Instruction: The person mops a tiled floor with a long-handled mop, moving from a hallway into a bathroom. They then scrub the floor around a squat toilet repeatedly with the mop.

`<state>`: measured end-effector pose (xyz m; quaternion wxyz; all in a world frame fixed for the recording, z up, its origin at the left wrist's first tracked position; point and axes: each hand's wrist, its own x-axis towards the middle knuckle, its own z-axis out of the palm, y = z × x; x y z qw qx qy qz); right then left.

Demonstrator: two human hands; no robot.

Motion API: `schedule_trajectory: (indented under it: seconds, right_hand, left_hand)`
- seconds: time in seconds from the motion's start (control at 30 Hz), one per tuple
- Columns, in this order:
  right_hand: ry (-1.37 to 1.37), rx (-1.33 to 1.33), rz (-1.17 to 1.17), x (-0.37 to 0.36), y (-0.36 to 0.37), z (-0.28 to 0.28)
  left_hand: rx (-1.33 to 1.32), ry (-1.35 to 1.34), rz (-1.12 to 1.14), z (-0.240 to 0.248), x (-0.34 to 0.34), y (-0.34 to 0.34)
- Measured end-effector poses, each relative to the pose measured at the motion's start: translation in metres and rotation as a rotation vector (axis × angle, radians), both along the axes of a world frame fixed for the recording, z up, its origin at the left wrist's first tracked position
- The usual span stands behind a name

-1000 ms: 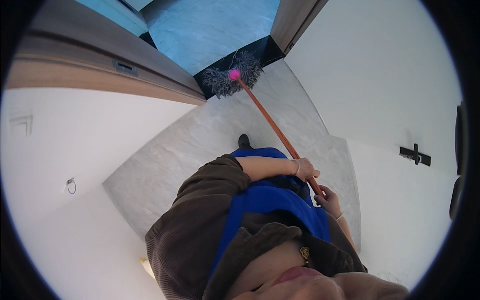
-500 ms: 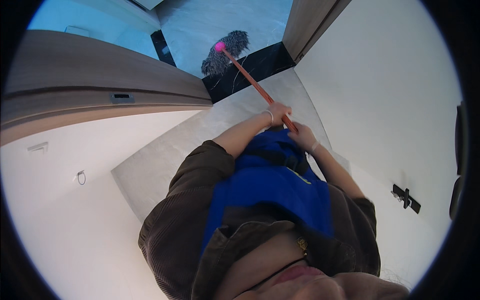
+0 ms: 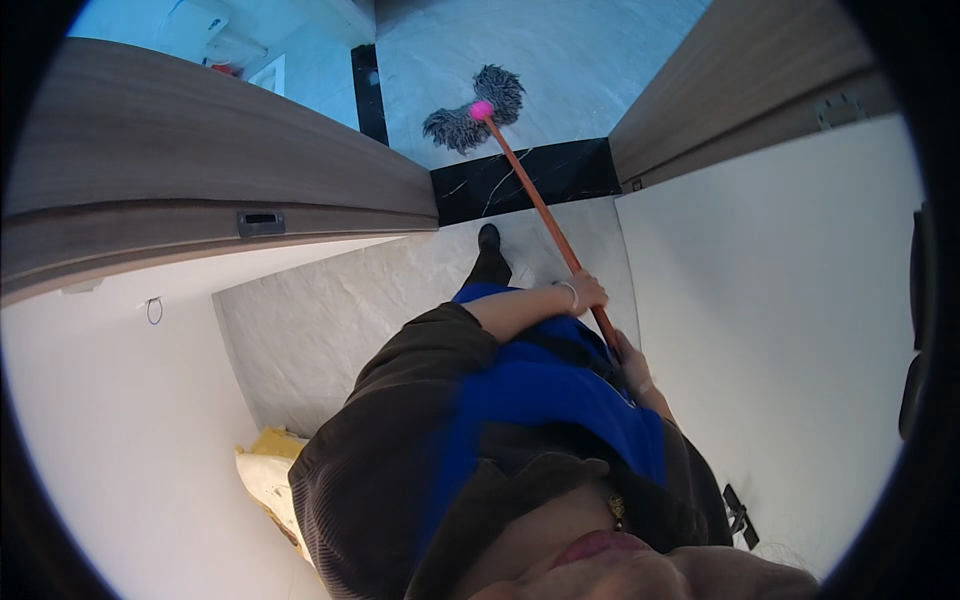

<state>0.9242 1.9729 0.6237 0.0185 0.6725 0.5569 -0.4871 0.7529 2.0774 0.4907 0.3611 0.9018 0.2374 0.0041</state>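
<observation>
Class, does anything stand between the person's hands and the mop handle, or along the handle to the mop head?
Nothing visible does: the left hand and right hand hold the mop handle directly, and it runs unobstructed over the black threshold to the gray mop head beyond.

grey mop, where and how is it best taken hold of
Probably by the upper half of the orange-brown handle, coming from its end opposite the stringy grey mop head and wrapping around it: the handle is slim, straight and slants up. The left hand grips it there, the right hand nearer the end.
</observation>
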Motion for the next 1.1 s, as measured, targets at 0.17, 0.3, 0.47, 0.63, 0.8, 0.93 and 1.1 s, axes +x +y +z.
schedule_trajectory:
  seconds: [0.17,0.3,0.47,0.63,0.8,0.93,1.1]
  right_hand:
    - [-0.071,-0.148,-0.131,-0.067,0.096,0.058]
    - [-0.104,-0.200,-0.252,-0.163,0.190,0.093]
    - [-0.169,-0.193,-0.179,-0.252,0.336,0.144]
    - [-0.217,-0.209,0.001,-0.296,0.478,0.154]
    - [-0.273,-0.194,0.059,-0.302,0.585,0.128]
    - [-0.152,-0.213,0.087,-0.265,0.674,0.101]
    - [-0.071,-0.078,0.264,-0.192,0.780,0.052]
  left_hand:
    - [-0.180,0.116,-0.231,-0.026,-0.073,0.123]
    - [-0.327,-0.008,-0.342,-0.048,-0.166,0.226]
    - [-0.290,-0.134,-0.234,-0.040,-0.260,0.360]
    - [-0.325,-0.122,-0.056,-0.028,-0.322,0.467]
    - [-0.286,-0.192,0.091,-0.040,-0.340,0.554]
    - [-0.260,-0.043,0.173,-0.052,-0.321,0.632]
    - [-0.186,0.114,0.358,-0.052,-0.277,0.719]
